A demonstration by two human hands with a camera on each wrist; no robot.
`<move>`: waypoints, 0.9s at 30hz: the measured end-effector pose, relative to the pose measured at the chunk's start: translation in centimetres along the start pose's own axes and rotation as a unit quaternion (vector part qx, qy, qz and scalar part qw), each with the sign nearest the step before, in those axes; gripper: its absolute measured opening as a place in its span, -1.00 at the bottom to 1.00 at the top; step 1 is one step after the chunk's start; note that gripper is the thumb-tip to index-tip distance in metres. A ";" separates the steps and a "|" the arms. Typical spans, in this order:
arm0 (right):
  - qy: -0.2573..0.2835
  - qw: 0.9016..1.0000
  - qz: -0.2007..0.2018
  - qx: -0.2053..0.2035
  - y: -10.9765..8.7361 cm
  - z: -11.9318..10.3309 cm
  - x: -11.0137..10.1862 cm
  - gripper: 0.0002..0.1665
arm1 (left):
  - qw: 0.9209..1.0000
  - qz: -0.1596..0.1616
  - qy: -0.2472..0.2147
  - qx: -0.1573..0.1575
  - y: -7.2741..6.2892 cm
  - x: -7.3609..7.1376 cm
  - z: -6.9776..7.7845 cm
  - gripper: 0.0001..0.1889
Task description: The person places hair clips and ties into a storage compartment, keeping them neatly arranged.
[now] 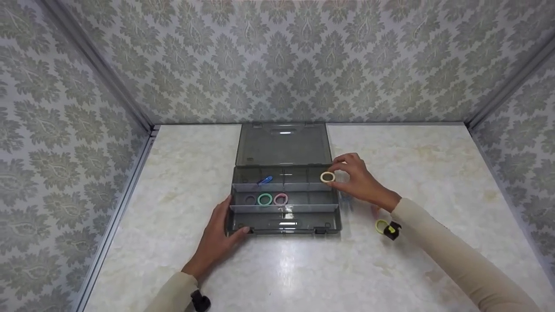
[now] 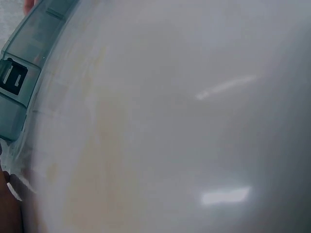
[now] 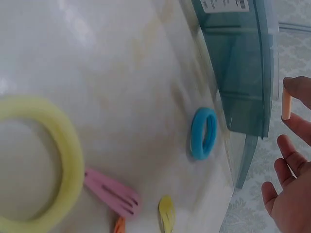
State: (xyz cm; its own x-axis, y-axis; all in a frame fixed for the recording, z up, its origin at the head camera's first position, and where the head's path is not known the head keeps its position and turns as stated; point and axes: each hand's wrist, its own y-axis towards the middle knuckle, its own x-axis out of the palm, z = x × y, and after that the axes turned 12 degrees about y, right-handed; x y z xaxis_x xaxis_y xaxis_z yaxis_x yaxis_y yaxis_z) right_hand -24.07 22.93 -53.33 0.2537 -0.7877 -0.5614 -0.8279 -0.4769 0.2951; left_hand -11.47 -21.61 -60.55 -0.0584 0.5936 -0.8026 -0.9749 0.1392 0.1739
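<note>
A grey see-through organizer box (image 1: 265, 220) lies with its lid folded back. My right hand (image 1: 353, 177) pinches a cream hair tie (image 1: 322, 177) between thumb and finger above the box's right end. My left hand (image 1: 217, 232) rests at the front left corner, its fingers along the side and its thumb at the front rim. In the middle row sit a green hair tie (image 1: 259, 200), a pink hair tie (image 1: 275, 199) and a dark hair tie (image 1: 246, 199). A blue hair clip (image 1: 266, 179) leans in the back row.
Right of the box, the table holds a blue hair tie (image 3: 196, 135), a yellow hair tie (image 3: 74, 167), a pink hair clip (image 3: 112, 193), a yellow hair clip (image 3: 166, 209) and an orange piece (image 3: 119, 226). Patterned walls enclose the table's back and sides.
</note>
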 end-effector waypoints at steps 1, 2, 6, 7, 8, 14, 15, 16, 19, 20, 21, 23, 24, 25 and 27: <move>0.000 1.000 0.000 -0.002 0.0 -0.1 0.3 -0.69 | 1.000 -0.001 0.001 -0.001 0.0 0.0 0.0 0.13; -0.001 1.000 -0.001 -0.004 0.0 -0.2 0.5 -0.69 | 1.000 -0.002 0.001 -0.002 -0.1 0.0 0.0 0.13; -0.006 1.000 -0.013 -0.007 0.1 -0.7 1.3 -0.69 | 1.000 -0.004 0.008 -0.004 -0.1 -0.1 0.1 0.12; -0.008 1.000 -0.017 -0.010 0.1 -0.8 1.4 -0.69 | 1.000 -0.005 0.007 -0.004 -0.1 -0.1 0.1 0.12; -0.008 1.000 -0.021 -0.013 0.2 -0.8 1.6 -0.69 | 1.000 -0.006 0.006 -0.005 -0.1 -0.1 0.1 0.12; 0.001 0.998 -0.036 -0.051 0.4 -1.1 2.5 -0.67 | 1.000 -0.006 -0.005 0.001 0.1 0.0 -0.1 0.10; 0.002 0.998 -0.038 -0.055 0.4 -1.2 2.6 -0.66 | 1.000 -0.006 -0.006 0.002 0.1 0.0 -0.1 0.10; 0.005 0.997 -0.040 -0.058 0.4 -1.3 2.7 -0.65 | 1.000 -0.005 -0.007 0.003 0.1 0.0 -0.1 0.10; 0.012 0.997 -0.046 -0.066 0.7 -1.6 3.1 -0.67 | 1.000 -0.004 -0.009 0.003 0.1 -0.1 -0.1 0.11; 0.014 0.996 -0.048 -0.068 0.8 -1.6 3.2 -0.67 | 1.000 -0.004 -0.010 0.003 0.0 -0.1 -0.1 0.11; 0.018 0.996 -0.052 -0.071 0.9 -1.7 3.4 -0.67 | 1.000 -0.005 -0.011 0.001 0.0 -0.1 -0.1 0.11; 0.019 0.995 -0.059 -0.074 1.0 -1.8 3.7 -0.68 | 1.000 -0.008 -0.012 0.000 0.0 -0.2 -0.1 0.11; 0.018 0.995 -0.064 -0.075 1.1 -1.9 3.8 -0.68 | 1.000 -0.010 -0.013 -0.003 0.0 -0.2 -0.1 0.11; 0.015 0.995 -0.069 -0.076 1.2 -1.9 4.0 -0.68 | 1.000 -0.011 -0.013 -0.004 0.0 -0.2 0.0 0.11; 0.009 0.994 -0.083 -0.077 1.3 -2.0 4.3 -0.69 | 1.000 -0.013 -0.013 -0.006 0.0 -0.2 0.0 0.11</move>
State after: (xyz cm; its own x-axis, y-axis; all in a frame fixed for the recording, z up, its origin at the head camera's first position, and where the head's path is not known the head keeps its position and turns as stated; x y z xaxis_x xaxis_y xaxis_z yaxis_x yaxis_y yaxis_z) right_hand -23.08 18.15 -53.82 0.3909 -0.6996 -0.5981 -0.6881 -0.6537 0.3149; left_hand -11.48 -21.74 -60.34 -0.0279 0.6100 -0.7919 -0.9784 0.1457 0.1467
